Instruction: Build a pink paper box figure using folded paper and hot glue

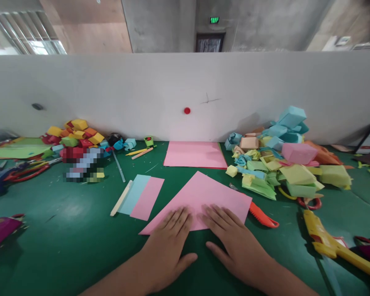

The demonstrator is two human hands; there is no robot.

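A pink sheet of paper (200, 191), folded over into a slanted shape with a point at the top, lies on the green table in front of me. My left hand (172, 238) rests flat on its lower left part, fingers stretched out. Flat on the lower right part is my right hand (228, 238), its fingers also extended and the thumb apart. Both palms cover the paper's near edge in places. Under the sheet's right corner an orange-handled cutter (262, 213) is partly hidden.
Left of the sheet lie a blue and pink paper piece (144, 197) and a pale stick (121, 198). Pink sheets (194, 154) are stacked behind. Folded paper shapes (299, 154) pile up at right, more boxes (77, 133) at left. A yellow glue gun (329, 242) lies right.
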